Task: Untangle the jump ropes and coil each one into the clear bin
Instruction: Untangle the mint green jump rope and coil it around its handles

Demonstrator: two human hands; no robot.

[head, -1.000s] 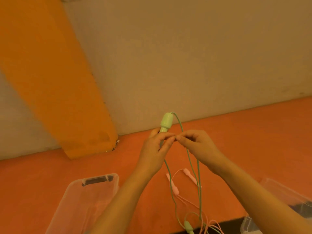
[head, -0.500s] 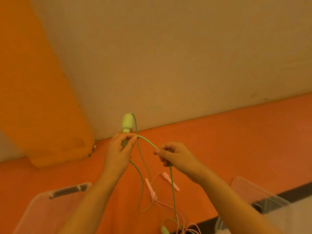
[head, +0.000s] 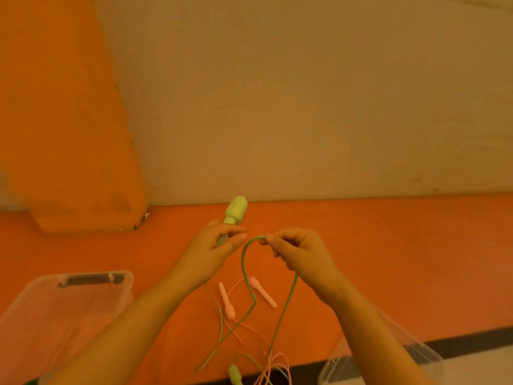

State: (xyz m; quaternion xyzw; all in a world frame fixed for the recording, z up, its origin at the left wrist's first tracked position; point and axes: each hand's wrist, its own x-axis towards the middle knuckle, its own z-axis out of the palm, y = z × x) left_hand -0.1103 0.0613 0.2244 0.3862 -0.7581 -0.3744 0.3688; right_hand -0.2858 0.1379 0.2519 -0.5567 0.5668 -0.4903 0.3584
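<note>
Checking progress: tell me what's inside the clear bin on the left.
No rope shows inside the clear bin; its near end is hidden behind the left arm. Both ropes, green and pink, remain outside.

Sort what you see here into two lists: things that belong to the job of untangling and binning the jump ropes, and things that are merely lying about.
Part of the job:
green jump rope, handle gripped by left hand, cord pinched by right hand
pink jump rope on the floor
clear bin

Lying about:
second clear container at lower right
orange floor
</note>
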